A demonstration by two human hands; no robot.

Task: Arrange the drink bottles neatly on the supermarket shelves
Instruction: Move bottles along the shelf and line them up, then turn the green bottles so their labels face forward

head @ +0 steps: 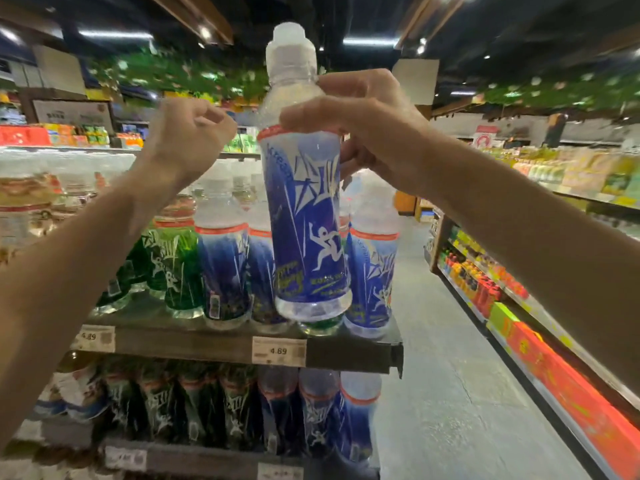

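My right hand point(367, 133) grips a clear bottle with a blue label point(304, 216) around its shoulder, holding it upright in the air above the front of the upper shelf point(349, 351). My left hand point(188, 136) hovers to the left of the bottle, fingers curled in, holding nothing. On the shelf below stand more blue-label bottles point(223, 268) and, to their left, green-label bottles point(180, 268). A blue-label bottle point(372, 271) stands at the shelf's right end.
A lower shelf point(194, 459) carries the same green and blue bottles. Price tags reading 4.89 point(278, 351) sit on the shelf edge. The aisle floor point(450, 375) runs along the right, with another stocked shelving unit point(519, 306) beyond it.
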